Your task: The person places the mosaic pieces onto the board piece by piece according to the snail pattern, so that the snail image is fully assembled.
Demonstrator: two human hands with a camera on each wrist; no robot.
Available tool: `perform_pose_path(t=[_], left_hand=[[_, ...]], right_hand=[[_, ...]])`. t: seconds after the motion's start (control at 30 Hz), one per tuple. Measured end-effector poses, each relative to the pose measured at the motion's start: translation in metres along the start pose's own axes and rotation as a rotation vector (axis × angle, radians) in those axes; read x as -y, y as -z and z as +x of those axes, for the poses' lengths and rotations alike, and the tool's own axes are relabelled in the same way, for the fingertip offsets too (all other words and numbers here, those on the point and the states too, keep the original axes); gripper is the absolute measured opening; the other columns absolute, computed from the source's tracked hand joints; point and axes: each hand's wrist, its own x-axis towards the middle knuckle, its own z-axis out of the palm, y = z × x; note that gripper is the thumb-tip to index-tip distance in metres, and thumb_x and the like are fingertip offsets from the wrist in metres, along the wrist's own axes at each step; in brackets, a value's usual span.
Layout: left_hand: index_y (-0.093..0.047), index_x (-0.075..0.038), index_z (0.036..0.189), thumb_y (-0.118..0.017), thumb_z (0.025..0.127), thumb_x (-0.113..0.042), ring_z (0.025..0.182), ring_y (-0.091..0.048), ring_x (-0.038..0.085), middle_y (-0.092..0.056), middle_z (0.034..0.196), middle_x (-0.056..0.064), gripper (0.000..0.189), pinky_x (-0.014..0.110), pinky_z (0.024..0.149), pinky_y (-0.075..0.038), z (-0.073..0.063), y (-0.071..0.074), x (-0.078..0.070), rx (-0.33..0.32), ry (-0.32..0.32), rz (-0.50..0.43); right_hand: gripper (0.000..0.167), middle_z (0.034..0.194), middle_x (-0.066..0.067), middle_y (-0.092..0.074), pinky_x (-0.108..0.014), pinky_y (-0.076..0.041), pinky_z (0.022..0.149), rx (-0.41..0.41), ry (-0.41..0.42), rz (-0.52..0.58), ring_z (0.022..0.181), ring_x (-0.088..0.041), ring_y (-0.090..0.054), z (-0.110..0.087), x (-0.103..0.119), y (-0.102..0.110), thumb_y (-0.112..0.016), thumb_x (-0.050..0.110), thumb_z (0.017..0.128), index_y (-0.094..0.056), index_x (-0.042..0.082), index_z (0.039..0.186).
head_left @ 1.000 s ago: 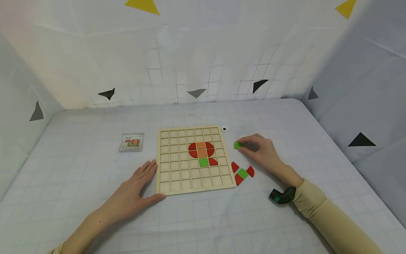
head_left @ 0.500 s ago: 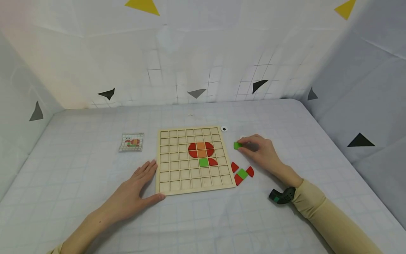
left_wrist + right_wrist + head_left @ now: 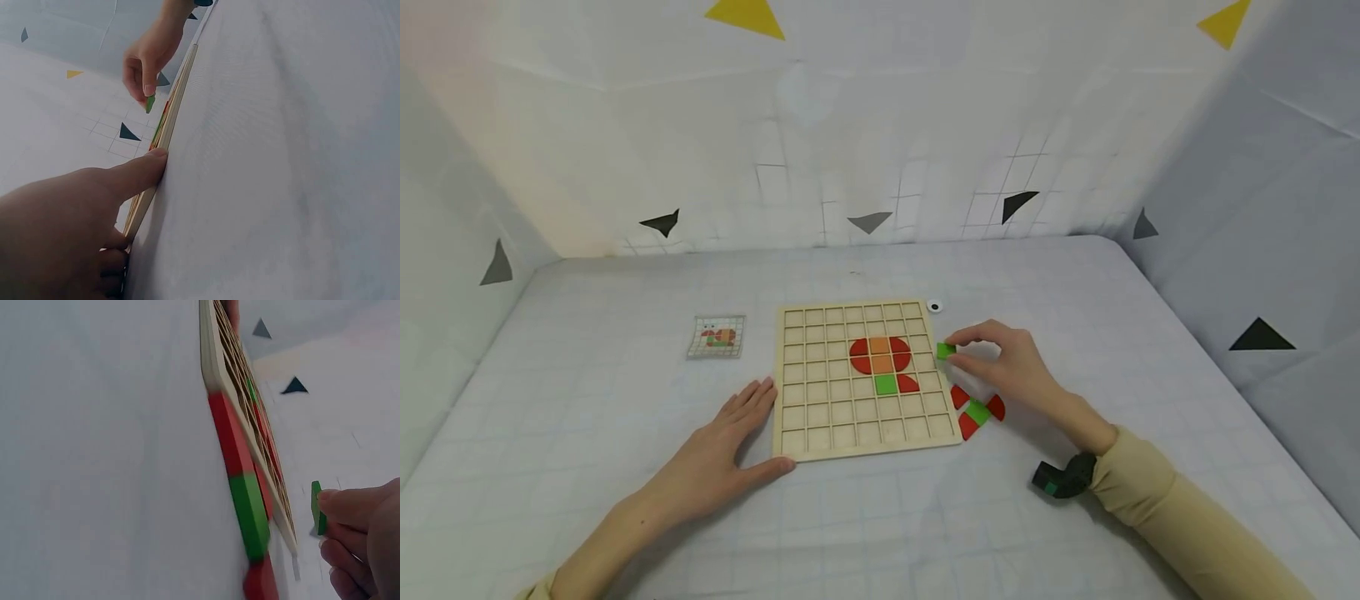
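Note:
My right hand [image 3: 1007, 362] pinches a green square tile [image 3: 946, 351] between thumb and fingertips, just over the right edge of the wooden grid board [image 3: 827, 414]. In the right wrist view that tile [image 3: 317, 509] is raised off the table. My left hand [image 3: 715, 454] lies against the board's left side with fingers extended, its thumb at the near-left corner. Set in the board are red quarter-round tiles [image 3: 900, 344], two orange square tiles [image 3: 881, 363] and a green square tile [image 3: 886, 384] with a red quarter-round tile [image 3: 907, 383] beside it.
Right of the board lie loose red tiles [image 3: 996, 407] and a loose green tile [image 3: 977, 412]. A white disc with a black dot [image 3: 934, 307] sits at its far-right corner. A small pattern card [image 3: 716, 337] lies to the left. White fabric walls [image 3: 865, 125] enclose the table.
My right hand has moved left with the green square tile, from the table beside the board to the board's right edge. My left hand stays in place.

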Motion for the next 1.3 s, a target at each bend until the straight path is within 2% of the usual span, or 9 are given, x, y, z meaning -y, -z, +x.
perform_pose_path(t=[0.3,0.5,0.7,0.83,1.1,1.3], left_hand=[[-0.028,-0.012,0.159,-0.060,0.086,-0.071,0.154,-0.018,0.031,-0.022,0.167,0.002,0.099,0.060,0.117,-0.027,0.001,-0.002,0.001,0.000,-0.001,-0.004],[-0.027,-0.013,0.159,-0.059,0.086,-0.072,0.154,-0.017,0.031,-0.021,0.167,0.002,0.099,0.059,0.118,-0.026,0.001,-0.002,0.000,0.005,0.004,-0.007],[-0.027,-0.013,0.159,-0.059,0.086,-0.072,0.154,-0.017,0.031,-0.021,0.167,0.002,0.099,0.059,0.118,-0.026,0.002,-0.002,0.000,0.004,0.004,-0.009],[-0.027,-0.013,0.159,-0.059,0.085,-0.073,0.154,-0.017,0.031,-0.021,0.167,0.002,0.100,0.059,0.118,-0.026,0.002,-0.003,0.000,0.009,0.010,-0.001],[-0.028,-0.012,0.159,-0.060,0.085,-0.072,0.153,-0.018,0.032,-0.022,0.167,0.002,0.100,0.061,0.117,-0.028,0.001,-0.002,0.001,0.000,0.003,0.000],[-0.028,-0.011,0.158,-0.060,0.086,-0.072,0.153,-0.019,0.031,-0.022,0.166,0.003,0.100,0.059,0.117,-0.028,0.001,0.000,0.001,0.001,0.004,0.008]], right_hand=[[0.025,0.104,0.001,-0.075,-0.045,-0.052,0.092,0.063,0.052,0.069,0.101,-0.017,-0.066,0.013,0.026,-0.031,-0.082,0.013,0.083,-0.077,0.012,0.107],[0.019,0.095,0.006,-0.073,-0.042,-0.052,0.089,0.095,0.001,0.087,0.094,-0.016,-0.065,0.021,0.044,-0.050,-0.080,0.017,0.086,-0.078,0.015,0.105],[0.018,0.090,0.008,-0.071,-0.030,-0.055,0.073,0.125,-0.007,0.097,0.085,-0.011,-0.063,0.023,0.058,-0.067,-0.081,0.018,0.085,-0.078,0.016,0.103],[0.017,0.093,0.008,-0.071,-0.024,-0.056,0.072,0.119,-0.002,0.112,0.086,-0.006,-0.064,0.020,0.057,-0.075,-0.081,0.017,0.085,-0.077,0.017,0.102],[0.023,0.097,0.006,-0.073,-0.025,-0.054,0.076,0.075,0.153,0.090,0.090,-0.011,-0.064,0.015,0.052,-0.085,-0.082,0.018,0.084,-0.076,0.013,0.106],[0.025,0.097,0.003,-0.075,-0.028,-0.054,0.075,0.044,0.247,0.085,0.089,-0.015,-0.063,0.014,0.051,-0.089,-0.083,0.014,0.082,-0.076,0.011,0.106]])
